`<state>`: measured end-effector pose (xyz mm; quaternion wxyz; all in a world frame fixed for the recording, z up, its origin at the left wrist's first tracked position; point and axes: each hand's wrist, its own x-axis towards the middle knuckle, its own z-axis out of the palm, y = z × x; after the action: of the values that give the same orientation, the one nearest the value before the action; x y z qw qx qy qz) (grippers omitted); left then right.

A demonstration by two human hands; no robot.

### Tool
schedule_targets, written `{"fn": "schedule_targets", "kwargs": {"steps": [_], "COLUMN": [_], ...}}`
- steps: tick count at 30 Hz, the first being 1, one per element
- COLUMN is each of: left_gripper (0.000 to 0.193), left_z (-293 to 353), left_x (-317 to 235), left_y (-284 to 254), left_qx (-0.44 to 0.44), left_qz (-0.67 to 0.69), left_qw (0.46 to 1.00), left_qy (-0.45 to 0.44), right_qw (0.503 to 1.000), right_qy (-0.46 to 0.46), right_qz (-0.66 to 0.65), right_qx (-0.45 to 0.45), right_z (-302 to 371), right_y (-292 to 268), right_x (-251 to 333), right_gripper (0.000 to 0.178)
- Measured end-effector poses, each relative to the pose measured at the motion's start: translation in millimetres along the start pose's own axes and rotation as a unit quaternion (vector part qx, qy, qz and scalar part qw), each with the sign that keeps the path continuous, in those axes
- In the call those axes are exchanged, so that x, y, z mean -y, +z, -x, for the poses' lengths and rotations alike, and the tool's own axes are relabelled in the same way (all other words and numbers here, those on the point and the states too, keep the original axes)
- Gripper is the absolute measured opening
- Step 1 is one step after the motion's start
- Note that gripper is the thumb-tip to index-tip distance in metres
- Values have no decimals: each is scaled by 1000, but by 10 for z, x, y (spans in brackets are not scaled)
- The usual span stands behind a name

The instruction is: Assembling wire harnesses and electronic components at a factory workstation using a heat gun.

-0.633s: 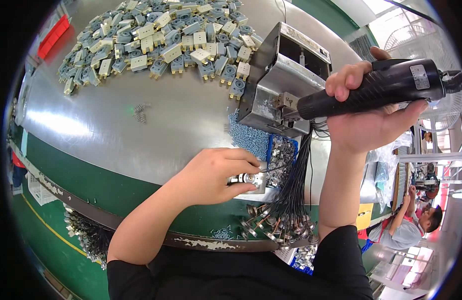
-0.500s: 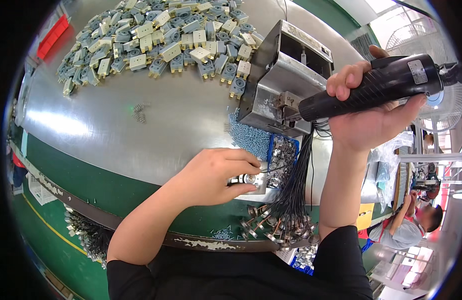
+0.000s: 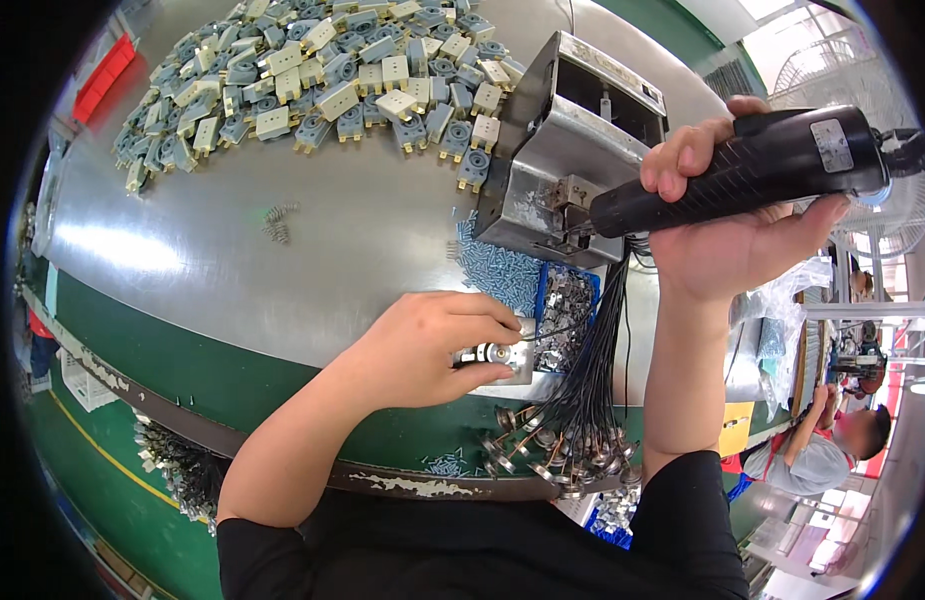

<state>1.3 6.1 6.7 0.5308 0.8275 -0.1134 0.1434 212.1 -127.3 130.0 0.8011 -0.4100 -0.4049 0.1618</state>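
My right hand is wrapped round a black electric screwdriver. The driver lies nearly level, its nose against the front of a metal screw feeder box, at a small block with an outlet; the bit itself is hard to make out. Lower down, the fingers and thumb of my left hand pinch a small round metal part with a black cable. This part rests on a small metal plate near the table's front edge. My fingers cover some of it.
Grey and cream plastic housings form a large pile at the back. Loose blue-grey screws lie beside a blue tray of small metal pieces. Black cables with metal ends hang over the front edge. Springs lie left. Another person works at right.
My right hand and the screwdriver have shifted slightly left, with the nose closer to the feeder's outlet. My left hand keeps its hold on the metal part.
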Motion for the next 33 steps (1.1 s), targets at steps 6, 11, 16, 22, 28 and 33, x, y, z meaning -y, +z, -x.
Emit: {"fn": "schedule_targets", "kwargs": {"steps": [6,11,16,22,28,33], "left_gripper": [29,28,29,30,29,30], "left_z": [5,31,23,12,31,20], "left_x": [-18,-18,-4,-21,19,13], "left_y": [14,30,25,23,34,35], "left_qx": [3,-6,-9,1,-5,-6], "left_qz": [10,15,19,22,27,23], "left_qw": [1000,1000,1000,1000,1000,1000], "left_qy": [-9,-9,-2,-8,-3,-6], "right_qw": [998,990,999,999,965,965], "right_qy": [-4,55,39,-38,-57,-42], "right_qz": [8,113,-11,26,223,227], "right_qx": [-68,-64,-20,18,-127,-127], "right_z": [40,191,293,196,72,54], "right_y": [116,180,211,99,180,157], "right_x": [-59,-39,120,179,141,104], "right_gripper": [105,106,113,111,115,117]}}
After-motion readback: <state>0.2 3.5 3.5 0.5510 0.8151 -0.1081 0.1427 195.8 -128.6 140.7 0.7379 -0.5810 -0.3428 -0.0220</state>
